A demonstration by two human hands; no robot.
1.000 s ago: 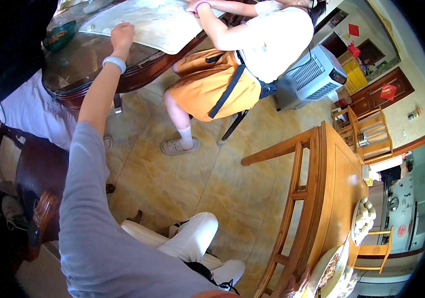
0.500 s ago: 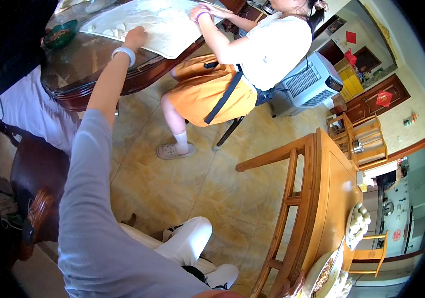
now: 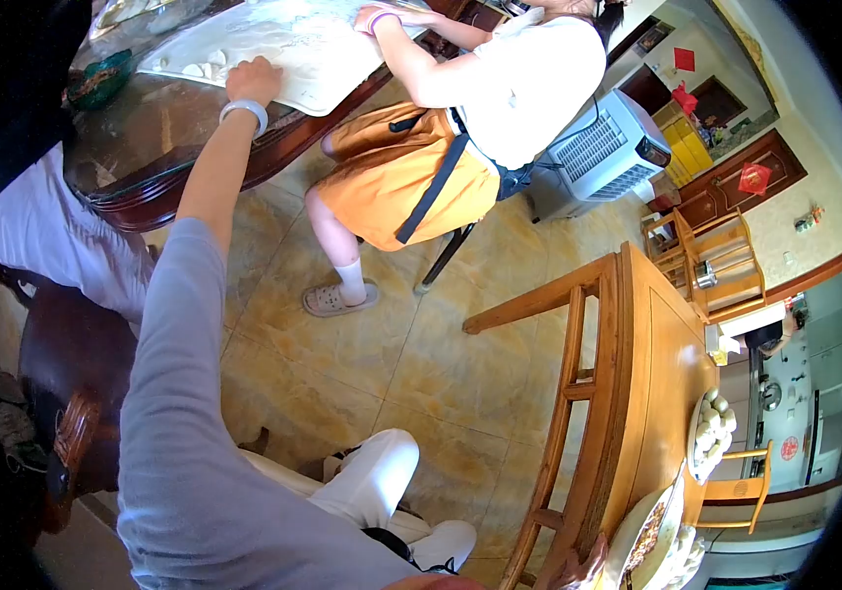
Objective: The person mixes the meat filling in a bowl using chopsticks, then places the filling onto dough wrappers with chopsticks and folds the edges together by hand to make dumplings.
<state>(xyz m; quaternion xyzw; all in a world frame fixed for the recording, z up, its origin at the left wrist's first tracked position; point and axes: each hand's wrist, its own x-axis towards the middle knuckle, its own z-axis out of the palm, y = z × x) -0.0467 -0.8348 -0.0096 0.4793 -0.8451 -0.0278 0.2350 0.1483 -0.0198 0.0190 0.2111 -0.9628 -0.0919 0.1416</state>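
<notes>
My left hand (image 3: 255,80), with a pale bracelet on the wrist, is palm down on the white floured board (image 3: 318,93). Its fingers are curled closed, and anything under them is hidden. Small white dough pieces (image 3: 207,70) lie just left of the fingertips. At the bottom right, my right hand (image 3: 583,568) shows dimly beside the large bowl of chopped filling (image 3: 649,536); its fingers are unclear. Across the board, another person's hands (image 3: 372,18) rest near its far edge.
A green bowl (image 3: 99,81) stands on the round dark table (image 3: 136,147). The seated co-worker (image 3: 529,93) is beyond it. On the wooden table (image 3: 672,364) at right is a plate of white dumplings or buns (image 3: 711,433). An air cooler (image 3: 603,157) stands behind.
My left hand has moved right along the board from where it was a second ago, and the dough pieces beside it now show. The co-worker's hands have shifted slightly. The view has turned a little.
</notes>
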